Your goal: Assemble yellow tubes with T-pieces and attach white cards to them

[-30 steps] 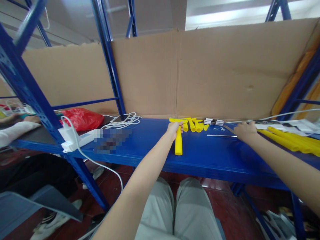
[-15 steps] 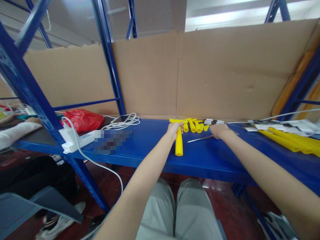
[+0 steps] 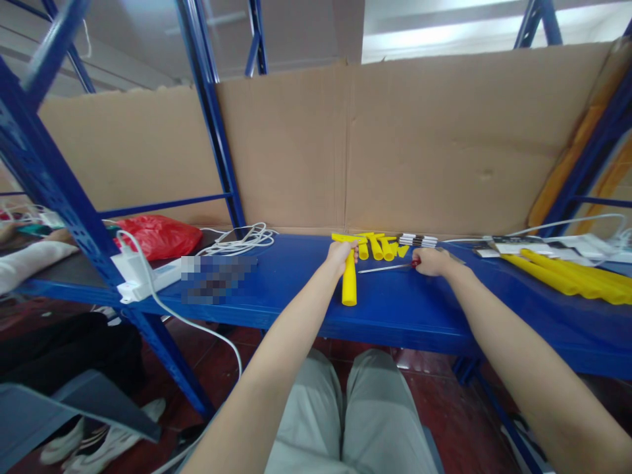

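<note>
My left hand (image 3: 340, 257) is closed round a yellow T-shaped piece (image 3: 349, 288); its wide tube end points toward me and its crossbar shows above the fingers. My right hand (image 3: 429, 261) grips the red handle of a screwdriver (image 3: 384, 268). The long metal shaft points left, its tip a little to the right of the yellow piece in my left hand. Behind the shaft lie several more yellow T-shaped pieces (image 3: 376, 247) in a row. A stack of small white-and-dark items (image 3: 417, 240) sits just beyond my right hand.
Long yellow tubes (image 3: 557, 276) and papers lie at the right of the blue shelf (image 3: 296, 280). On the left are a white power strip (image 3: 162, 280), coiled white cable (image 3: 247, 240) and a red bag (image 3: 158, 237). Cardboard (image 3: 419, 145) stands behind. Another person's sleeve (image 3: 34, 259) shows far left.
My right hand has lifted the screwdriver slightly and turned it, so its red handle now shows and its shaft has shifted left and up. The left hand keeps its hold.
</note>
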Demonstrator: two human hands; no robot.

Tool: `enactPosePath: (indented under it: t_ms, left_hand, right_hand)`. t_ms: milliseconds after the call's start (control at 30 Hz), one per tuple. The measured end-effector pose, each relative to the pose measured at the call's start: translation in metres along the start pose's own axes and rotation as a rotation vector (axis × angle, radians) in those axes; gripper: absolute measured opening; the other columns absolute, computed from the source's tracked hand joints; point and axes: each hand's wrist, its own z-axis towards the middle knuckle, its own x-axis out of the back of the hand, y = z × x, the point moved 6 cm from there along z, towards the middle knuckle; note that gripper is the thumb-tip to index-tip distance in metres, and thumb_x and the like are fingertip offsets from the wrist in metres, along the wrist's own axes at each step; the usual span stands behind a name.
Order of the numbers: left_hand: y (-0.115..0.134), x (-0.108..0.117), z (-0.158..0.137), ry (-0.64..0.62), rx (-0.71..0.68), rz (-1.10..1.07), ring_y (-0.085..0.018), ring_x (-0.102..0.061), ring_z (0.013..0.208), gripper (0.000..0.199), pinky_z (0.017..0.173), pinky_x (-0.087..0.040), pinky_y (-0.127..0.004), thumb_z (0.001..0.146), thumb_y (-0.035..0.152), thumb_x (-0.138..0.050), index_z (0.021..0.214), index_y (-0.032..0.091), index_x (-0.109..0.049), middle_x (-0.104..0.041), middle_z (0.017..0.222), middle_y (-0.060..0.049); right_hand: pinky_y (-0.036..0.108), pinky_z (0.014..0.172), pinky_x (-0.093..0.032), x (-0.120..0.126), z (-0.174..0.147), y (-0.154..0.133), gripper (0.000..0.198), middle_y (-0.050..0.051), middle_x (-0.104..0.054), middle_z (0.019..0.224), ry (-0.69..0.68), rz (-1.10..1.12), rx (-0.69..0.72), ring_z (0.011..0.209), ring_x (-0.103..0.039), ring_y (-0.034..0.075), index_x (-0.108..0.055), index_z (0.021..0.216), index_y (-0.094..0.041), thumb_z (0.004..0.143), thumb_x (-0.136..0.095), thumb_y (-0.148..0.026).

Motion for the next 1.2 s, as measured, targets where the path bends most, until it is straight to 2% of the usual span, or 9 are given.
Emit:
enactPosePath:
  t_ms: [167, 367, 467, 567, 933, 1200]
  left_hand:
    - [-0.003, 0.002, 0.001, 0.023, 0.011, 0.058, -0.005, -0.039, 0.035, 0.021, 0.038, -0.03, -0.017, 0.077, -0.004, -0.054, 0.064, 0.013, -0.054, -0.047, 0.044, 0.004]
    - [-0.005, 0.006, 0.003, 0.054, 0.018, 0.115, -0.006, -0.039, 0.033, 0.02, 0.037, -0.03, -0.018, 0.074, -0.001, -0.061, 0.063, 0.013, -0.054, -0.046, 0.042, 0.004]
    - [-0.005, 0.005, 0.003, 0.054, 0.015, 0.142, -0.006, -0.039, 0.033, 0.021, 0.037, -0.031, -0.018, 0.075, -0.001, -0.06, 0.061, 0.014, -0.053, -0.046, 0.042, 0.004]
    - [-0.005, 0.003, 0.003, 0.049, -0.008, 0.209, -0.007, -0.04, 0.033, 0.024, 0.038, -0.031, -0.019, 0.077, 0.0, -0.058, 0.059, 0.014, -0.053, -0.046, 0.041, 0.003]
    - [-0.001, -0.001, -0.003, 0.024, -0.035, 0.346, -0.007, -0.041, 0.034, 0.022, 0.037, -0.032, -0.018, 0.08, 0.002, -0.057, 0.062, 0.015, -0.052, -0.046, 0.041, 0.004]
    - [-0.001, 0.0, -0.003, 0.032, -0.034, 0.391, -0.007, -0.042, 0.036, 0.016, 0.04, -0.034, -0.019, 0.08, 0.003, -0.057, 0.067, 0.012, -0.057, -0.047, 0.044, 0.004]
  right_hand:
    - [0.034, 0.074, -0.044, 0.006, 0.0, 0.01, 0.021, 0.006, -0.072, 0.093, 0.046, 0.069, 0.025, 0.09, -0.065, 0.024, -0.062, 0.083, -0.023, 0.068, -0.052, -0.013]
    - [0.036, 0.075, -0.041, 0.02, 0.001, 0.028, 0.017, 0.005, -0.071, 0.09, 0.236, 0.128, -0.026, 0.088, -0.064, 0.025, -0.06, 0.082, -0.024, 0.068, -0.052, -0.017]
    - [0.038, 0.079, -0.04, 0.026, 0.0, 0.033, 0.014, 0.004, -0.071, 0.085, 0.347, 0.171, -0.049, 0.087, -0.063, 0.026, -0.059, 0.081, -0.024, 0.069, -0.052, -0.02]
    - [0.04, 0.083, -0.038, 0.029, -0.002, 0.033, 0.015, 0.004, -0.071, 0.084, 0.403, 0.202, -0.049, 0.088, -0.063, 0.026, -0.059, 0.083, -0.024, 0.07, -0.051, -0.021]
    - [0.043, 0.086, -0.034, 0.029, -0.001, 0.033, 0.015, 0.003, -0.069, 0.08, 0.417, 0.218, -0.027, 0.085, -0.063, 0.025, -0.058, 0.081, -0.024, 0.068, -0.051, -0.021]
    - [0.044, 0.084, -0.036, 0.027, 0.0, 0.036, 0.014, 0.004, -0.07, 0.081, 0.395, 0.19, -0.085, 0.086, -0.063, 0.027, -0.059, 0.08, -0.023, 0.068, -0.052, -0.02]
